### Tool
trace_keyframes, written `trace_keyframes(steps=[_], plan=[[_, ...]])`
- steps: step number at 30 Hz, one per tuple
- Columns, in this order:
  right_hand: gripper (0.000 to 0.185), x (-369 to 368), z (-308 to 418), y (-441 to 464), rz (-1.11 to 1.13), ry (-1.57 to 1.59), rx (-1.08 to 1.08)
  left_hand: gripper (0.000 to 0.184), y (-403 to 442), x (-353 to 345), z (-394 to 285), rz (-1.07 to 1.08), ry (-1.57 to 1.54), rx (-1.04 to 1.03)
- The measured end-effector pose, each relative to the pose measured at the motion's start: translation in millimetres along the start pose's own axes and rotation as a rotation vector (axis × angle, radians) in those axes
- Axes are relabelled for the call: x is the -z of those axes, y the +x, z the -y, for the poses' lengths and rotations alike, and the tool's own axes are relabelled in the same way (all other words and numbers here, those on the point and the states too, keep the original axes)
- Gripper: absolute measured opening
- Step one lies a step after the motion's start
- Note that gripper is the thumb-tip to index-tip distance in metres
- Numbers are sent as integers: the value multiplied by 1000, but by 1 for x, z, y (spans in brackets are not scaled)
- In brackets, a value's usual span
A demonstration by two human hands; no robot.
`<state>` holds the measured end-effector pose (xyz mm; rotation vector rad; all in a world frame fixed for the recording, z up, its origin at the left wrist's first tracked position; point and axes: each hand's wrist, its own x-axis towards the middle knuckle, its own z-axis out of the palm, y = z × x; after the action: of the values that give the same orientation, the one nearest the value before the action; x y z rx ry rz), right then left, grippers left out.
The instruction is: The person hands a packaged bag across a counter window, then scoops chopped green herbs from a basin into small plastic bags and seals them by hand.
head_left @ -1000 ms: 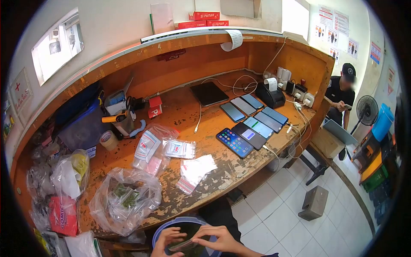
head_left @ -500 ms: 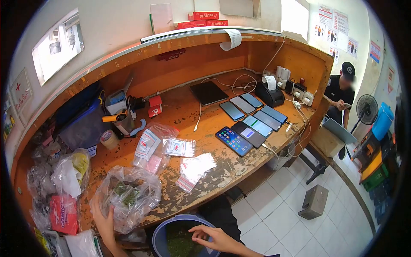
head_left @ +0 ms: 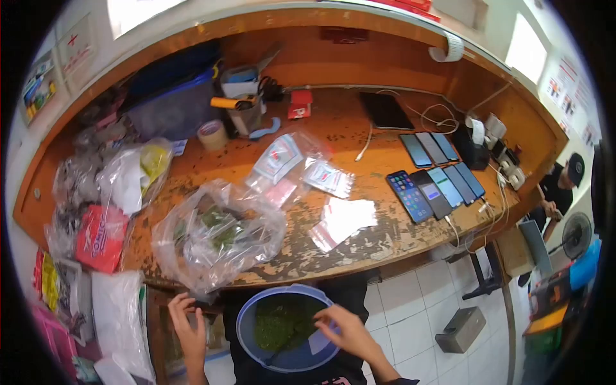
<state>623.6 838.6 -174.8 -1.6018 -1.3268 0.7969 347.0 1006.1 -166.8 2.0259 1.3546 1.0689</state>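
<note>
A blue bucket (head_left: 247,351) stands low in front of me, between my hands. Shredded green plant matter (head_left: 282,324) lies in it, with a pale flat piece (head_left: 319,342) against the inner right side. Over the right rim is my right hand (head_left: 346,330), its fingers loosely bent and apart, nothing visible in them. My left hand (head_left: 187,327) is raised left of the bucket, just below the desk edge, fingers half curled and apart. On the desk above it spreads a clear plastic bag (head_left: 256,247) with green plant matter (head_left: 221,228) inside.
Small zip bags (head_left: 346,221) and printed packets (head_left: 277,159) lie mid-desk. Several phones (head_left: 410,196) with cables, a tablet (head_left: 386,110) and a receipt printer (head_left: 470,151) occupy the right. Bundled plastic bags (head_left: 125,179) crowd the left. A person (head_left: 559,186) sits at far right.
My view has turned left and downward. My left hand has come away from the plastic bag to below the desk edge. My right hand has moved to the bucket's right rim.
</note>
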Motion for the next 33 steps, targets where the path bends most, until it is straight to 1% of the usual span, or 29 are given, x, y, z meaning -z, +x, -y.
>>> trace_keyframes(steps=[1,3,4,5,7,8,9,10,11,12,14,16,19,21,22,23,25,27,29,31,33], plan=[[31,2,-3,-1,-71,-61,-111,22,-7,3,8,-5,9,28],[36,-1,-20,-3,-209,-328,-178,29,-23,7,25,51,132,-41],[39,-2,-25,-5,-243,-379,-217,29,-28,7,31,46,146,-12],[39,-6,-37,-8,-223,-381,-227,29,-29,5,32,52,151,10],[41,-17,-64,-21,-26,-237,-427,25,-27,-5,26,23,117,-36],[36,-19,-68,-23,-30,-225,-456,25,-22,-12,22,26,116,-21],[36,-21,-70,-27,-18,-228,-466,21,-18,-18,19,28,19,-43],[34,-25,-71,-28,-82,-219,-434,17,-10,-25,15,30,-77,-71],[31,-29,-72,-30,-147,-210,-403,16,-1,-33,11,27,-57,-181],[31,-33,-73,-30,-151,-210,-397,14,10,-44,8,20,-37,-294],[30,-45,-82,-33,-167,-214,-411,12,31,-69,7,39,-75,-405],[30,-50,-90,-35,-184,-221,-419,14,53,-93,-5,-4,-56,-650],[32,-48,-94,-41,-178,-225,-423,13,69,-126,-9,22,-78,-666],[29,-43,-92,-40,-143,-88,-557,12,76,-142,-6,-13,23,-701],[28,-45,-103,-42,-172,-113,-503,12,78,-145,-5,-1,20,-702],[28,-45,-112,-44,-174,-109,-516,12,78,-147,-3,-19,47,-690],[26,-43,-126,-39,-171,-129,-421,13,79,-151,1,-18,73,-669],[27,-43,-163,-28,-141,-155,-416,14,80,-151,1,-65,107,-640],[30,-48,-220,-14,-165,-271,-432,14,78,-151,0,-58,117,-649],[31,-47,-249,15,-197,-292,-523,14,81,-153,1,-83,112,-649],[28,-32,-280,37,-305,-309,-462,14,81,-153,0,-78,110,-636]])
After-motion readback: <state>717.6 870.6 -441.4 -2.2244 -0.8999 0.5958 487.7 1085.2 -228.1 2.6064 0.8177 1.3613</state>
